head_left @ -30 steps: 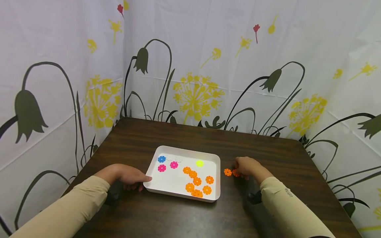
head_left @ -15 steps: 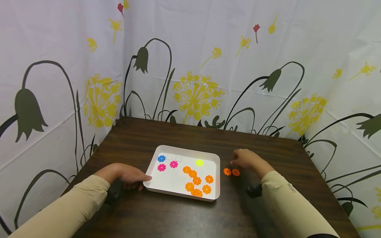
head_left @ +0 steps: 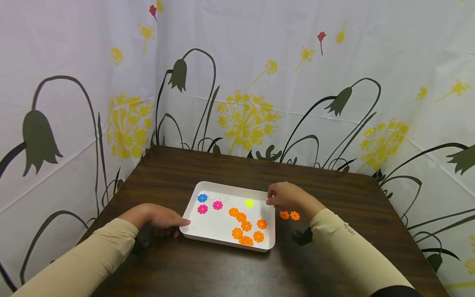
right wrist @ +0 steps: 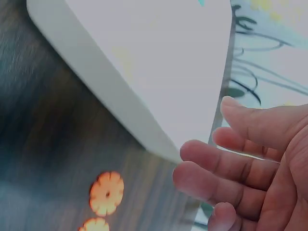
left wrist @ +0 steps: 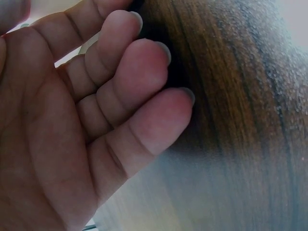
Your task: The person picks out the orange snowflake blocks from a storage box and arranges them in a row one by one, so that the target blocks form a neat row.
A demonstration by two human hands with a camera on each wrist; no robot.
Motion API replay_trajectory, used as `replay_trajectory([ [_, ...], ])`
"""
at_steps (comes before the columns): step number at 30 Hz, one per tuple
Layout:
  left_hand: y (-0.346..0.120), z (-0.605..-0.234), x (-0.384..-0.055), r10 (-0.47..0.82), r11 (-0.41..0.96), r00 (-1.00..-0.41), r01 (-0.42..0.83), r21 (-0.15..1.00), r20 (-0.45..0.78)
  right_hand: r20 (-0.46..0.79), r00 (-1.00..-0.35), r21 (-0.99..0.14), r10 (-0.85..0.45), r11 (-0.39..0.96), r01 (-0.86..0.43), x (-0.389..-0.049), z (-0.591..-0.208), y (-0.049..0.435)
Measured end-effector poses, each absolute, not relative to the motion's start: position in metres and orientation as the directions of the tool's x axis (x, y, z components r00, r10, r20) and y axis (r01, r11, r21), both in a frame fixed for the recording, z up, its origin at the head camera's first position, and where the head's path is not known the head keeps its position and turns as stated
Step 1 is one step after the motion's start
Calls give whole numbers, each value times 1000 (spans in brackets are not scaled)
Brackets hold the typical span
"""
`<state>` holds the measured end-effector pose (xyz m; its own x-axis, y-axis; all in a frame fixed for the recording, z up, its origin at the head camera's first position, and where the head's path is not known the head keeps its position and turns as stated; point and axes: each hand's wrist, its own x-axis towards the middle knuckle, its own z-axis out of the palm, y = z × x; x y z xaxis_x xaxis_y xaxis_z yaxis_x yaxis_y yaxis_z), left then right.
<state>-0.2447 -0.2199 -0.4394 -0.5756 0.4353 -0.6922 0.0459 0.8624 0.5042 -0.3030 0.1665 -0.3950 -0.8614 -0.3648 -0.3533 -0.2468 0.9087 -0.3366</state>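
Note:
A shallow white tray (head_left: 211, 225) lies on the table. At its left end my left hand (head_left: 163, 218) holds the rim, thumb over the edge; in the left wrist view the other fingers (left wrist: 144, 72) are curled near the tabletop. My right hand (head_left: 287, 196) hovers at the tray's back right corner, fingers loosely bent with nothing between them in the right wrist view. Two orange notched discs (head_left: 295, 215) lie on the table just right of the tray. Inside it are several orange discs (head_left: 246, 225), two pink discs (head_left: 217, 205), a blue disc (head_left: 202, 198) and a yellow disc (head_left: 249, 203).
Pale, nearly white discs (head_left: 219, 198) also lie along the tray's back side. The dark wooden table (head_left: 230, 167) backs onto a white curtain (head_left: 237, 62) printed with flowers.
My right hand has lifted off the loose orange discs, uncovering both, and moved left to the tray's back right corner. The left hand stays on the rim.

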Motion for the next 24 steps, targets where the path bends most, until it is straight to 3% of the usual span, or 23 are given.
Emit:
replay_trajectory([
  [12, -219, -439, -244, 433, 865, -575, 46, 500, -694, -417, -829, -272, -373, 921, -278, -292, -411, 134],
  [24, -221, -441, -245, 441, 863, -572, 58, 502, -692, -365, -812, -117, -456, 887, -446, -278, -431, 124],
])
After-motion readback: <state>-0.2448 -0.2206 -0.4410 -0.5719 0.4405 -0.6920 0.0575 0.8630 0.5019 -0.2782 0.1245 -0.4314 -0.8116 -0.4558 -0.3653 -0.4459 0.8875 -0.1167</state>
